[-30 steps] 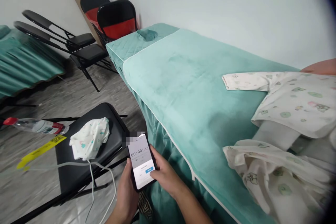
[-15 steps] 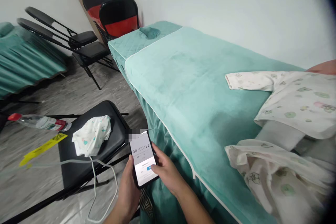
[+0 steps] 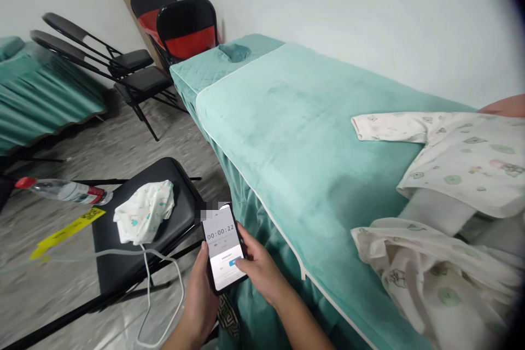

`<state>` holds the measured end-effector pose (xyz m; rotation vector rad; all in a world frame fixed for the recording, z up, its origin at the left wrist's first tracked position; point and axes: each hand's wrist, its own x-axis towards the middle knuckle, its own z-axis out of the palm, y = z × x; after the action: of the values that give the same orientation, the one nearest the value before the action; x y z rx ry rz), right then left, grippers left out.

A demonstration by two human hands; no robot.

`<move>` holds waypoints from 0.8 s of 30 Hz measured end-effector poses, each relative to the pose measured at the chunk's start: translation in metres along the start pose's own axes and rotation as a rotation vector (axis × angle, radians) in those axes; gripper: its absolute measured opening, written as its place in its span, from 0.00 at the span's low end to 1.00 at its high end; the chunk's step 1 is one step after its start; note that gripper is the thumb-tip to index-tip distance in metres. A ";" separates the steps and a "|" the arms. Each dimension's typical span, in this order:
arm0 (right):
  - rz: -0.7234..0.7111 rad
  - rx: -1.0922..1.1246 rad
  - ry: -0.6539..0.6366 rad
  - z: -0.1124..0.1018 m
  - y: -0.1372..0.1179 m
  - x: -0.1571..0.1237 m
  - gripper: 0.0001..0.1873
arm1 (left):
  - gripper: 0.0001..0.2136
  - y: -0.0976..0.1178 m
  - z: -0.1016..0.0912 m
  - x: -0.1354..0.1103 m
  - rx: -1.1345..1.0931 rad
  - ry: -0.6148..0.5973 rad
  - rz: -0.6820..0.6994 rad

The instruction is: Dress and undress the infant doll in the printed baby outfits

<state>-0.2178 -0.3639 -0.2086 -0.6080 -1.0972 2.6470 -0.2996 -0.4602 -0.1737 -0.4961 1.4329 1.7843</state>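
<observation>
Low in the middle of the view I hold a phone whose screen shows a timer reading 00:00:22. My left hand wraps round its lower left edge. My right hand cups its right side, with the thumb resting on a blue button on the screen. The phone hangs over the near edge of a bed covered in teal cloth. On the bed at the right lie a spread white printed baby garment and a crumpled one.
A black folding chair at my left carries a bunched white cloth and a white cable. A water bottle and a yellow strip lie beside it. More folding chairs stand by the wall.
My right thumb has slid down from the phone's edge onto the blue button. The view has shifted slightly; the timer still reads 00:00:22.
</observation>
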 end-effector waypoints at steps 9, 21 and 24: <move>0.043 0.051 0.034 -0.002 0.008 0.000 0.48 | 0.28 0.000 -0.001 -0.002 0.055 -0.012 0.001; 0.039 0.039 0.042 -0.003 0.002 -0.002 0.42 | 0.29 0.012 0.001 0.005 0.104 -0.050 0.029; -0.002 0.047 0.076 -0.004 0.005 -0.001 0.38 | 0.29 0.014 0.003 0.005 0.103 -0.029 0.027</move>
<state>-0.2151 -0.3650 -0.2142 -0.6919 -1.0111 2.6166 -0.3129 -0.4568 -0.1683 -0.3979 1.5092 1.7214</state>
